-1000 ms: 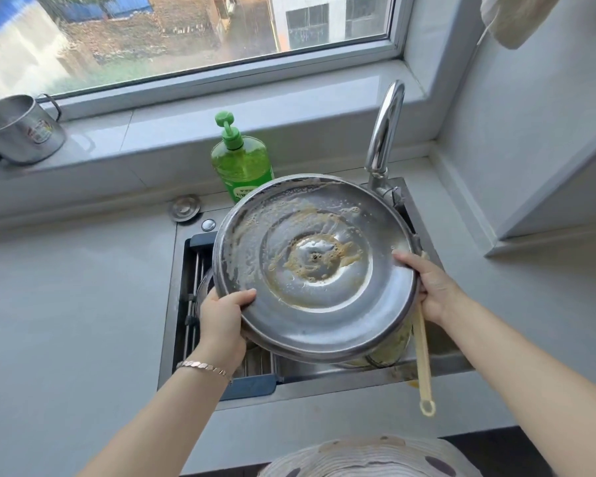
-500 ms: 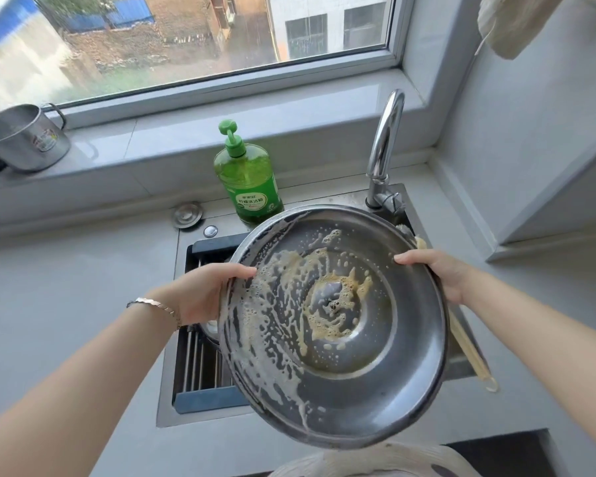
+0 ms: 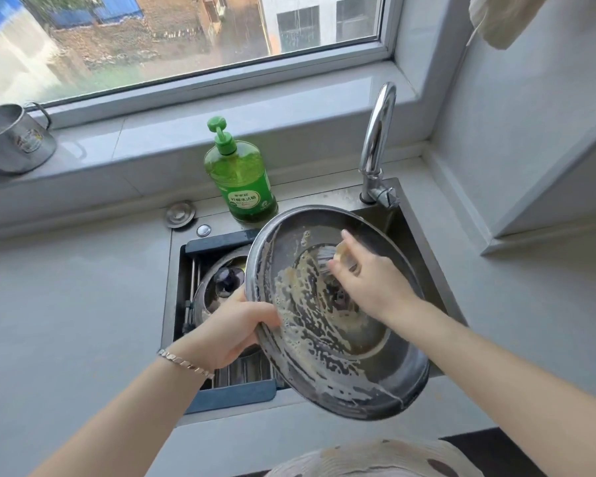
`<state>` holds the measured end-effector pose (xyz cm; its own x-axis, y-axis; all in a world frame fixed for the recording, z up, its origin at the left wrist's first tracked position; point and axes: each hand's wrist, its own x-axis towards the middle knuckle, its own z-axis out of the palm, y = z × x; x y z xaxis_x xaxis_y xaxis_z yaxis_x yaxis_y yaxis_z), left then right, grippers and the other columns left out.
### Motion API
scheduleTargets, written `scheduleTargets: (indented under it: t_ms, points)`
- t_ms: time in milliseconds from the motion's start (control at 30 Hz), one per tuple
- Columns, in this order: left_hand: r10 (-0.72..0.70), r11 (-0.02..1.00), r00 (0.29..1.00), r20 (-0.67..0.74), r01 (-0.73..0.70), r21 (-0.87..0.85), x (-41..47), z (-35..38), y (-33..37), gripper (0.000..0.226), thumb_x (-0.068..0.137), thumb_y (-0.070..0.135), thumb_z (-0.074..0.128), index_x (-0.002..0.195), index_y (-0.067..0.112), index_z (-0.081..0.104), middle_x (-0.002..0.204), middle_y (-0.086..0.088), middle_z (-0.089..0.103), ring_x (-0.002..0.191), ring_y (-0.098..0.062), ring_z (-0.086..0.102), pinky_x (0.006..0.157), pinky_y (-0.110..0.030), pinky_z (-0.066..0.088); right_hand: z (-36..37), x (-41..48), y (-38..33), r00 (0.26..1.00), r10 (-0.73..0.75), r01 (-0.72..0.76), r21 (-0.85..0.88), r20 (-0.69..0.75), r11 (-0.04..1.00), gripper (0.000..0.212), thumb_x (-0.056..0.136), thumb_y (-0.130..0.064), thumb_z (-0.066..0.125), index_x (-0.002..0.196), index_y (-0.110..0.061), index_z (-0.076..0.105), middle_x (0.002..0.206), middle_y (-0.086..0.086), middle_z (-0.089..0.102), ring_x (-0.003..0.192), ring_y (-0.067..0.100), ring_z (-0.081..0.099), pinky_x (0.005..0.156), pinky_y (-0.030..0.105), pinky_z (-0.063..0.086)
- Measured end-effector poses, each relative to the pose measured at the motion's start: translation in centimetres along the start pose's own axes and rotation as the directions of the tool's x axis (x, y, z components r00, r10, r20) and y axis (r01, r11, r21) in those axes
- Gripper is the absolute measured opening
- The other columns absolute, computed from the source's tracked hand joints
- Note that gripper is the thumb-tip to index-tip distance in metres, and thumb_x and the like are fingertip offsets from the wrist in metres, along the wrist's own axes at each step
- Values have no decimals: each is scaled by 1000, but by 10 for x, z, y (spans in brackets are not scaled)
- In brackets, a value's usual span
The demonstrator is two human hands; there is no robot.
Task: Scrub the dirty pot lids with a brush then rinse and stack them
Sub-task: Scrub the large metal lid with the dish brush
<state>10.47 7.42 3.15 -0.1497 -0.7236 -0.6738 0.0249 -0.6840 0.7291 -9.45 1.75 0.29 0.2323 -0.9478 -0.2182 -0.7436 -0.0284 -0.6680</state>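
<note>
Over sink (image 3: pixel 424 242), left hand (image 3: pixel 234 325) fingers grip soapy lid (image 3: pixel 386 383) rim; right hand (image 3: pixel 369 280) fingers closed round brush (image 3: pixel 341 251)

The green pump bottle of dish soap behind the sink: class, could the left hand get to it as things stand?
Probably not at once. The left hand is closed on the rim of the large soapy steel lid, which stands tilted between it and the green pump bottle; it would need to let go first.
</note>
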Motion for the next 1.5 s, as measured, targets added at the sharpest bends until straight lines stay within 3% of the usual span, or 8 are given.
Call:
scheduleTargets:
  t_ms: [133, 300, 733, 900, 1067, 1233, 1400, 1500]
  points:
    - [95, 995, 994, -51, -93, 41, -5, 9, -6, 60, 57, -9, 52, 116, 5, 55, 99, -25, 67, 89, -37, 65, 79, -49, 53, 25, -33, -34, 966, -260, 259, 59, 12, 964, 60, 90, -48, 52, 144, -37, 30, 91, -3, 61, 79, 12, 54, 72, 28, 44]
    - [196, 979, 978, -77, -190, 72, -11, 13, -11, 59, 52, -7, 50, 107, 12, 55, 88, -6, 73, 86, -24, 69, 74, -38, 57, 8, 1, -8, 989, 145, -127, 287, -42, 950, 54, 88, -46, 56, 139, -35, 42, 124, -5, 59, 111, 17, 54, 90, 33, 44]
    - [157, 978, 986, -62, -147, 149, -11, 21, -11, 65, 52, -5, 48, 114, 12, 57, 85, -9, 71, 80, -24, 68, 69, -41, 55, 23, -37, -39, 978, -204, 172, 397, 38, 902, 47, 89, -38, 58, 134, -38, 46, 84, -17, 58, 72, 3, 53, 74, 28, 45]
    - [129, 975, 991, -39, -120, 184, -15, 26, -10, 62, 51, -3, 51, 111, 13, 55, 103, -15, 69, 99, -32, 65, 90, -49, 52, 0, 11, -21, 981, 136, -61, 443, -140, 894, 55, 91, -38, 56, 141, -26, 39, 126, -6, 58, 117, 16, 52, 94, 29, 39]
    - [162, 970, 985, -57, -148, 194, -7, 21, -3, 69, 51, -6, 49, 119, 10, 54, 91, -11, 70, 87, -27, 67, 80, -46, 54, 10, -32, -50, 940, -332, 342, 263, -83, 902, 51, 88, -37, 60, 137, -36, 44, 90, -9, 57, 71, 3, 48, 71, 26, 45]
    - [149, 945, 989, -17, -137, 298, -12, 25, -5, 61, 54, 0, 50, 111, 22, 55, 100, -7, 70, 96, -23, 67, 86, -43, 55, -14, 20, -26, 977, 106, -41, 323, -187, 946, 55, 90, -43, 54, 141, -28, 40, 121, -5, 60, 108, 16, 55, 90, 34, 45]
    - [192, 924, 981, -29, -170, 343, -14, 19, -6, 66, 57, 0, 49, 119, 23, 52, 94, -1, 72, 89, -18, 69, 80, -36, 56, 5, -22, -47, 954, -301, 295, 190, 3, 936, 52, 89, -42, 57, 138, -37, 41, 91, -11, 60, 74, 1, 53, 69, 26, 46]
    - [195, 922, 981, -17, -178, 343, -20, 14, -6, 66, 59, 0, 49, 118, 31, 51, 98, 3, 72, 92, -21, 68, 82, -40, 56, -11, 22, -17, 993, -18, 57, 348, -115, 936, 51, 86, -47, 56, 133, -28, 49, 98, -14, 58, 87, 4, 53, 79, 28, 43]
